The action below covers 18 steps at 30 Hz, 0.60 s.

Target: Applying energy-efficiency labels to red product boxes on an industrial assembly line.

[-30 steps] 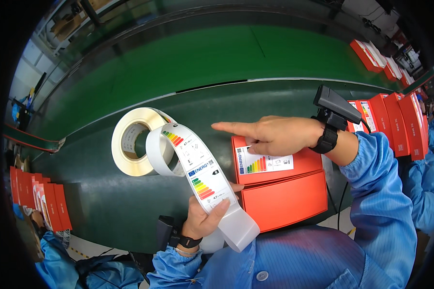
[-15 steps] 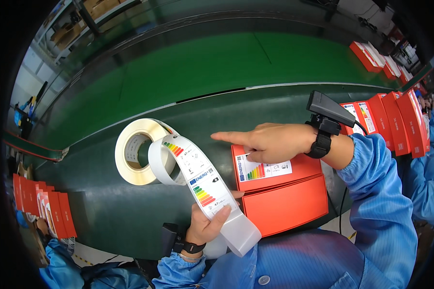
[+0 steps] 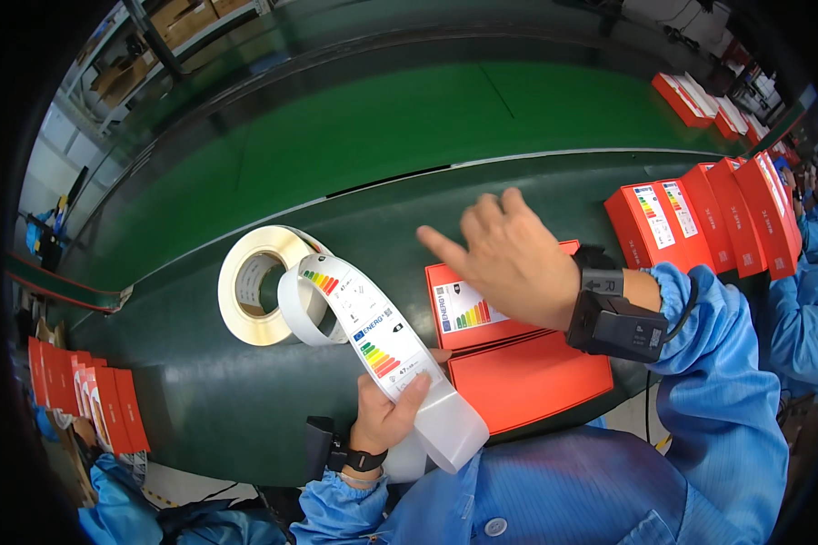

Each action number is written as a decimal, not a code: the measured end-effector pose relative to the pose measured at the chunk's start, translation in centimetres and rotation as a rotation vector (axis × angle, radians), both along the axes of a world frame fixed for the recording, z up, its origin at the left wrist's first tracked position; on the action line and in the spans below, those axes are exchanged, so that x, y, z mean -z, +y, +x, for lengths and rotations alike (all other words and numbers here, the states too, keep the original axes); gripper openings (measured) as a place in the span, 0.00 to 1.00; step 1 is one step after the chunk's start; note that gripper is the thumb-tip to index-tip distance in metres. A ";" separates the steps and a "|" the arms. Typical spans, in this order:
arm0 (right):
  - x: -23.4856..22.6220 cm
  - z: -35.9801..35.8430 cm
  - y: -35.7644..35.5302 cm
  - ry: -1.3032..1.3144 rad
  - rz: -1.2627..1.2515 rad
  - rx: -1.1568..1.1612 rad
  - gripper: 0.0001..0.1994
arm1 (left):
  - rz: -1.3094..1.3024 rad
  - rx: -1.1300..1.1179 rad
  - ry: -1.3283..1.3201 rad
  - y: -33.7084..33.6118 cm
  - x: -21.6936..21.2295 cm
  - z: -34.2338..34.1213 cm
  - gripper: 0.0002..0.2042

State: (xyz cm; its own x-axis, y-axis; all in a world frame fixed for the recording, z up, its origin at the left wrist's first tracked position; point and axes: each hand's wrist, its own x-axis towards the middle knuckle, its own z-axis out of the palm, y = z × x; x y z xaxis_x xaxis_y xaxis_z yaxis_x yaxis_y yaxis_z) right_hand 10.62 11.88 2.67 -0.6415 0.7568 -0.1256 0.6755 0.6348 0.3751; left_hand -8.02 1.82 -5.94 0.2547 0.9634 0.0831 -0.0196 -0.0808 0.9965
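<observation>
My left hand [image 3: 384,413] pinches a strip of labels [image 3: 368,318], thumb on top of the strip near its bare, glossy backing. White labels with green-to-red bars are printed along it. The strip curls back to a label roll [image 3: 245,291] lying on the bench. My right hand [image 3: 513,259] is over a flat red box [image 3: 550,320], index finger stretched out and fingers apart, holding nothing. On that box lies a white label [image 3: 463,306] with coloured bars, partly hidden by the hand. A second red box [image 3: 532,381] lies right below it, closer to me.
Red boxes [image 3: 654,222] stand at the right, some bearing labels. Another row of red boxes [image 3: 104,404] is at the left, by a co-worker's sleeve [image 3: 127,500]. Beyond the dark bench runs a green conveyor belt [image 3: 373,127], with more red boxes [image 3: 686,98] far right.
My right hand has lifted and turned over the box, its fingers spreading from a point. The left hand still holds the strip. Both nearby red boxes appear shifted slightly left and up.
</observation>
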 end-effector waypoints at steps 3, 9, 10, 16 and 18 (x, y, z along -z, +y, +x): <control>3.2 0.7 -0.6 0.301 -0.005 -0.143 0.26 | -0.009 0.004 0.003 0.0 0.0 0.0 0.12; 5.0 6.8 1.5 0.518 0.101 0.130 0.26 | -0.115 0.064 -0.047 0.5 -0.8 -0.2 0.12; 4.0 7.1 1.3 0.583 0.132 0.054 0.26 | -0.093 0.058 -0.057 0.3 -0.8 -0.2 0.13; -0.1 0.4 -5.7 1.088 -0.162 -0.230 0.27 | 0.041 -0.010 0.064 -1.4 -2.6 0.3 0.12; 0.1 -0.3 -6.7 1.254 -0.352 -0.238 0.23 | 0.269 -0.051 0.264 -2.4 -4.1 0.7 0.10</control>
